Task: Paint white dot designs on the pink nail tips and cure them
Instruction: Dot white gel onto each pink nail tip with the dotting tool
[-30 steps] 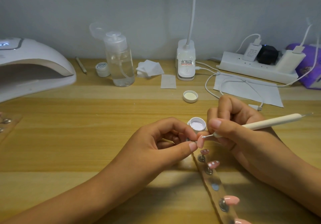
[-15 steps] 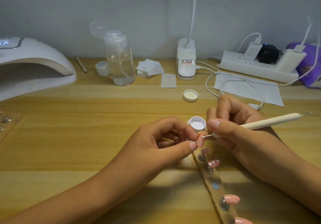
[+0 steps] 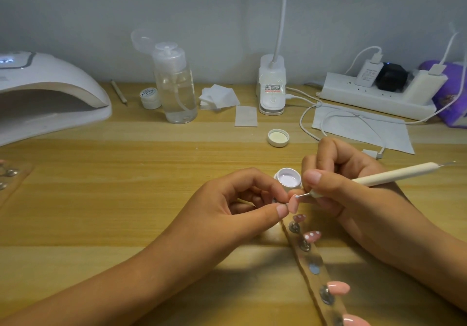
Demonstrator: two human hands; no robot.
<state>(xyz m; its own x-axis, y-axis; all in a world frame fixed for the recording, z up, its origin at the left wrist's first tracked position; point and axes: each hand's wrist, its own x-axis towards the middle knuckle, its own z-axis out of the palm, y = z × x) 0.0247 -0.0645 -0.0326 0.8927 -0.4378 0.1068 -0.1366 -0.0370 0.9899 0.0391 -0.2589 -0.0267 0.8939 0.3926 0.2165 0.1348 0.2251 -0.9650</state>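
The wooden table [image 3: 126, 199] bears the whole job. The white curing lamp [image 3: 50, 93] stands at its far left, well apart from the work and holding nothing that I can see. At the table's middle the left hand [image 3: 227, 209] pinches 1 pink nail tip [image 3: 293, 203] between thumb and forefinger. The right hand [image 3: 353, 194] has its fingers curled round the dotting tool [image 3: 379, 177], pen-fashion, near the front end. A clear holder strip [image 3: 316, 275] runs from under the hands toward the near edge. On it, 2 dotted tips [image 3: 312, 236] sit nearest the hands, then a bare mount, then 2 plain tips [image 3: 338, 287]. The open paint pot [image 3: 288, 179] stands just behind the fingers.

The step in hand looks like dotting the held tip, with the tool's metal point at its upper part. Whether it touches, I cannot tell. Next calls for a light, steady dab, probably a fresh dip in the pot. Curing seems not yet begun.
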